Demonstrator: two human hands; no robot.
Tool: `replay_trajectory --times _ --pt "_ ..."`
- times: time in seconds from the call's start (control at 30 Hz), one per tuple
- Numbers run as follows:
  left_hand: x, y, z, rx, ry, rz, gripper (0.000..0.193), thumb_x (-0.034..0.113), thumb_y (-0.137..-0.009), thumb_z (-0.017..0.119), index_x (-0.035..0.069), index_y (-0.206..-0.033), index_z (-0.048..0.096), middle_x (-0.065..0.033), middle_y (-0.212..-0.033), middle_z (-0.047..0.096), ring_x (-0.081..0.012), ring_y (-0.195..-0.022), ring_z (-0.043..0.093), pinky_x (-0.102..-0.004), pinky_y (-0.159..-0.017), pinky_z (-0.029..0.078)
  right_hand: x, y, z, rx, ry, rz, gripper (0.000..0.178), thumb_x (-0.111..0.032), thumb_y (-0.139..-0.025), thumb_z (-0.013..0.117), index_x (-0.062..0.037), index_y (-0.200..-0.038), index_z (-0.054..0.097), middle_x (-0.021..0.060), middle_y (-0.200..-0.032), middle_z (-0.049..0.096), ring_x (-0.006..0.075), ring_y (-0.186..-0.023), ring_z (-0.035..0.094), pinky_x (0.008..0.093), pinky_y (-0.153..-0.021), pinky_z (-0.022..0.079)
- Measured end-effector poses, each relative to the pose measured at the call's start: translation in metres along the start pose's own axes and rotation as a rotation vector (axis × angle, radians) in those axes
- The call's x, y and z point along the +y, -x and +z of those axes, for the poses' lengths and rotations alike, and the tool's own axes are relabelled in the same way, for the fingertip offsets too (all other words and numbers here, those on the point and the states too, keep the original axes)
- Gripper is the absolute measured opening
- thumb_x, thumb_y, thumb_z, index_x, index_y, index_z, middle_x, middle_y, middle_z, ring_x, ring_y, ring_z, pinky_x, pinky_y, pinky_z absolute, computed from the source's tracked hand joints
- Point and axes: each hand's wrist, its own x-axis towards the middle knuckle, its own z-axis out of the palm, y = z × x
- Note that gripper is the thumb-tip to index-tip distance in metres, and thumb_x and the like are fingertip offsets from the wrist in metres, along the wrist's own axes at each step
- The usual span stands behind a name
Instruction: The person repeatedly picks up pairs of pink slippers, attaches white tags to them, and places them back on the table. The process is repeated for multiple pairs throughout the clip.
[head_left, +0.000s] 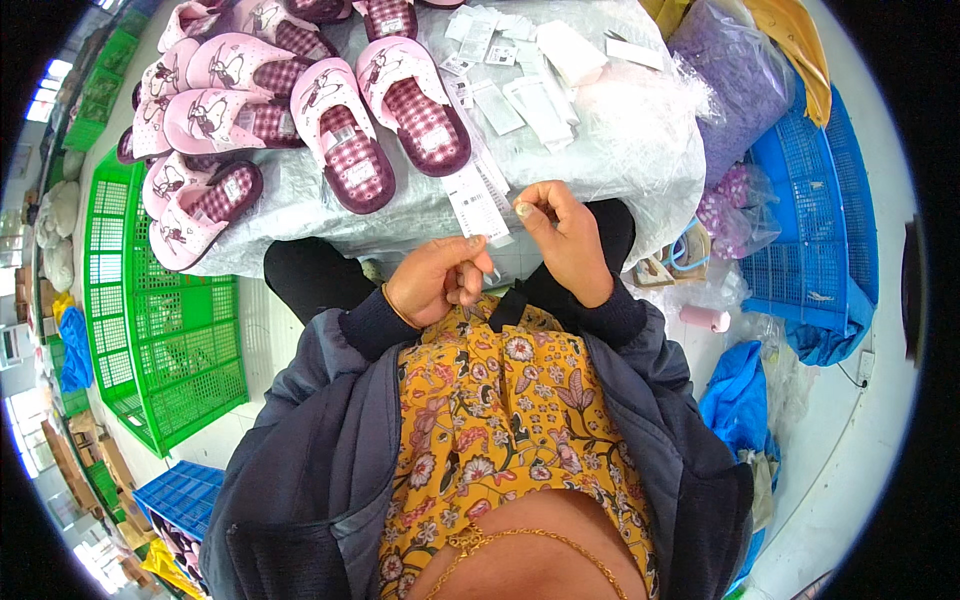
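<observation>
My left hand (435, 282) is closed in front of my lap, thumb and finger pinching the near end of a white printed label strip (474, 206). A small shiny tip shows beside its fingers; I cannot make out what it belongs to. Just right of the strip, my right hand (566, 242) is closed, its thumb and forefinger pressed together; whatever it may hold is too small to see. Beyond the strip lies a pair of pink slippers with dark checked insoles: a left slipper (356, 165) and a right slipper (428, 122).
More pink slippers (215, 120) are heaped on the plastic-covered table (300, 225) at the left. Loose labels (540, 105) lie toward the back right. A green crate (170, 320) stands left of the table, blue crates (800, 220) and plastic bags (725, 80) at the right.
</observation>
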Motion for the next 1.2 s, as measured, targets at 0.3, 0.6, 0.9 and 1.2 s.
replay_trajectory --times 0.3,0.6,0.9,1.2 --pt "-0.004 -0.005 0.019 -0.066 -0.375 -0.175 0.027 0.028 -0.1 0.057 0.004 -0.093 0.066 -0.0024 -0.071 0.066 -0.0089 -0.054 0.058 -0.019 -0.048 0.042 0.015 0.0 0.003 -0.123 -0.114 0.116 0.013 -0.006 -0.093 0.056 0.0028 -0.102 0.056 0.0079 -0.086 0.063 0.0129 -0.08 0.059 0.0284 -0.072 0.049" --pt "-0.005 -0.014 0.029 0.077 -0.25 0.252 0.015 0.019 -0.097 0.062 0.005 -0.102 0.064 -0.0004 -0.086 0.066 -0.0049 -0.07 0.054 -0.0196 -0.06 0.039 -0.008 0.035 -0.019 -0.07 -0.102 0.103 0.011 -0.005 -0.095 0.057 0.0016 -0.103 0.055 0.0078 -0.085 0.064 0.01 -0.076 0.06 0.0256 -0.069 0.049" --pt "0.009 -0.019 0.03 0.216 -0.647 0.525 0.013 0.01 -0.093 0.063 0.001 -0.1 0.068 0.0036 -0.079 0.06 -0.0048 -0.065 0.047 -0.0214 -0.062 0.039 -0.026 0.024 -0.03 0.272 0.311 -0.416 0.01 -0.004 -0.086 0.065 -0.0034 -0.095 0.061 0.0102 -0.099 0.065 0.027 -0.092 0.062 0.0357 -0.082 0.047" --pt "0.04 -0.004 0.053 0.05 -1.122 0.819 0.014 0.003 -0.083 0.066 -0.001 -0.097 0.066 -0.0047 -0.08 0.053 -0.0122 -0.069 0.049 -0.0264 -0.062 0.04 -0.025 0.019 -0.022 0.247 0.46 -0.693 0.019 -0.008 -0.081 0.071 -0.0061 -0.096 0.061 0.0078 -0.108 0.067 0.0307 -0.1 0.062 0.0403 -0.085 0.047"
